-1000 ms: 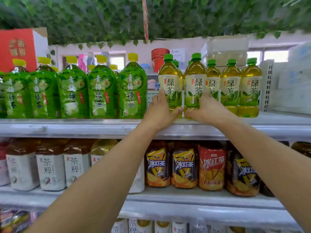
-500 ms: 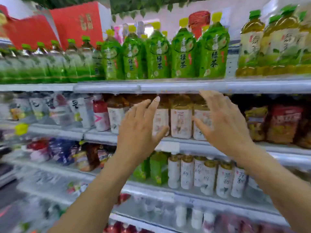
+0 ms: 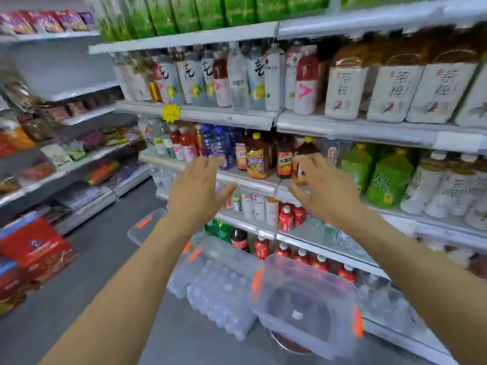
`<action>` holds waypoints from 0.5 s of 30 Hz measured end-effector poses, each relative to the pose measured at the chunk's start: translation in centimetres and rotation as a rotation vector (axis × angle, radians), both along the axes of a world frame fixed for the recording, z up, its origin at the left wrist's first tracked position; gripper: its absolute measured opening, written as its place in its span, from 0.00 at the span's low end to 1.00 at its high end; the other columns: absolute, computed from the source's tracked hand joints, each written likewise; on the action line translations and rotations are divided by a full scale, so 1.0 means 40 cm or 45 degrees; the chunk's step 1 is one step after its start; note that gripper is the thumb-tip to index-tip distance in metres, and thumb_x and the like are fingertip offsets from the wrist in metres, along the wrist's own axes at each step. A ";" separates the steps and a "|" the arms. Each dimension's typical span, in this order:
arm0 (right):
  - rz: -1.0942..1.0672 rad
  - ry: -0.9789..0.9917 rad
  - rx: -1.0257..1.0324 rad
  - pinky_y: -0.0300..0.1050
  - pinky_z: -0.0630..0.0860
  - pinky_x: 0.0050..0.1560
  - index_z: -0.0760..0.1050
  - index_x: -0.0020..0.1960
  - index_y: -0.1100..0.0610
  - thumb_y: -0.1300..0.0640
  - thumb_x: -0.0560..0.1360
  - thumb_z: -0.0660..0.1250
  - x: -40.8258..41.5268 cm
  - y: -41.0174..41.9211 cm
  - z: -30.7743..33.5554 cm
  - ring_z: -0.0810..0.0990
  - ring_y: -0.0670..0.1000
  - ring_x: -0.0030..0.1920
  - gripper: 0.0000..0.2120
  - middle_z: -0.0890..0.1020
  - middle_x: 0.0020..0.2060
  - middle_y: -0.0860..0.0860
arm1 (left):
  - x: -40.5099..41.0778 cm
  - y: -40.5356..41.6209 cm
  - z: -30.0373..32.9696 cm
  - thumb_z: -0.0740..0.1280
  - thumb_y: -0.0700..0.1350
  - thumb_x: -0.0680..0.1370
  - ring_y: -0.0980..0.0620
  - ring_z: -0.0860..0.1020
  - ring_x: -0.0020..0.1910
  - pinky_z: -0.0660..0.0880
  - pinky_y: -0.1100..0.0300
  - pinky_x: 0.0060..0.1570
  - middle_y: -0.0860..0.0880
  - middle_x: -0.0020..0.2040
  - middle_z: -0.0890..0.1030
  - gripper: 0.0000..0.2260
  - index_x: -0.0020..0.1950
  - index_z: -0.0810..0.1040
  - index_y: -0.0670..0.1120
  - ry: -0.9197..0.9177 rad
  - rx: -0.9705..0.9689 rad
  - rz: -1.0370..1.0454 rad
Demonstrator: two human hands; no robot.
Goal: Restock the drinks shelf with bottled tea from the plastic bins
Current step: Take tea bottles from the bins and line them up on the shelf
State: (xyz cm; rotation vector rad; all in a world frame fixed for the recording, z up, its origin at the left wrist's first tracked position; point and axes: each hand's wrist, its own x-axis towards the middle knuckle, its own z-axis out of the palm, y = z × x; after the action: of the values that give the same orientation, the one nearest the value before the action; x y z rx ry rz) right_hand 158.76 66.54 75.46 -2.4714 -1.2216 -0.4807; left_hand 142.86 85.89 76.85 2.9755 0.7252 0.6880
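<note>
Head view, restocking cycle between placements. A second ago both hands gripped green-capped tea bottles on the top shelf; half a second ago they had let go and were dropping past the shelf edge. Now the left hand (image 3: pixel 196 192) and the right hand (image 3: pixel 325 191) hang in mid-air with fingers spread and relaxed, each holding nothing, and the view has swung down and to the left along the aisle.

Landmark: the near clear plastic bin (image 3: pixel 305 306) on the floor, its orange latches visible. Both hands are above it and well apart from it. Behind it, against the shelving, stands a second clear bin (image 3: pixel 216 264) stacked on wrapped packs of small bottles (image 3: pixel 218 299). Farther back on the floor lies a bin lid (image 3: pixel 143 226). Above all of these rises the drinks shelf (image 3: pixel 274 119).

The near bin appears to hold no bottles, though blur limits certainty; whether tea remains in the second bin cannot be told. The last pair seems to be shelved, and the likely next step is a reach down for more stock.
</note>
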 end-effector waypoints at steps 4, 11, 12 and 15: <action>0.026 0.072 -0.184 0.52 0.73 0.52 0.62 0.73 0.53 0.44 0.79 0.62 -0.010 0.171 -0.075 0.71 0.58 0.64 0.26 0.72 0.64 0.55 | -0.045 0.168 -0.083 0.63 0.61 0.80 0.43 0.71 0.68 0.73 0.49 0.54 0.45 0.69 0.72 0.29 0.76 0.67 0.48 0.115 -0.065 0.065; 0.069 0.242 -0.258 0.53 0.73 0.56 0.60 0.76 0.51 0.47 0.78 0.64 0.058 0.481 -0.209 0.69 0.58 0.68 0.29 0.69 0.71 0.54 | -0.029 0.540 -0.213 0.64 0.61 0.80 0.45 0.71 0.69 0.77 0.47 0.55 0.47 0.72 0.70 0.29 0.78 0.63 0.52 0.220 -0.284 0.168; 0.070 0.273 -0.264 0.53 0.73 0.55 0.62 0.75 0.53 0.47 0.78 0.64 0.072 0.534 -0.228 0.69 0.58 0.68 0.28 0.69 0.70 0.55 | -0.018 0.600 -0.236 0.64 0.60 0.80 0.45 0.70 0.70 0.76 0.47 0.57 0.47 0.72 0.70 0.29 0.78 0.63 0.51 0.232 -0.338 0.181; 0.052 0.377 -0.309 0.54 0.74 0.55 0.64 0.72 0.55 0.48 0.78 0.65 0.113 0.693 -0.278 0.71 0.60 0.65 0.25 0.72 0.65 0.57 | 0.010 0.768 -0.317 0.67 0.57 0.80 0.44 0.71 0.70 0.71 0.51 0.62 0.44 0.72 0.71 0.29 0.77 0.64 0.48 0.327 -0.604 0.204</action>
State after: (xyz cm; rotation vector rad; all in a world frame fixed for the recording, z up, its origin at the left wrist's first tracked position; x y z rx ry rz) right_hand 163.28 94.26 64.35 -2.5892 -1.2646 0.0498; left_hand 143.25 116.61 64.17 2.6046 0.9861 0.1035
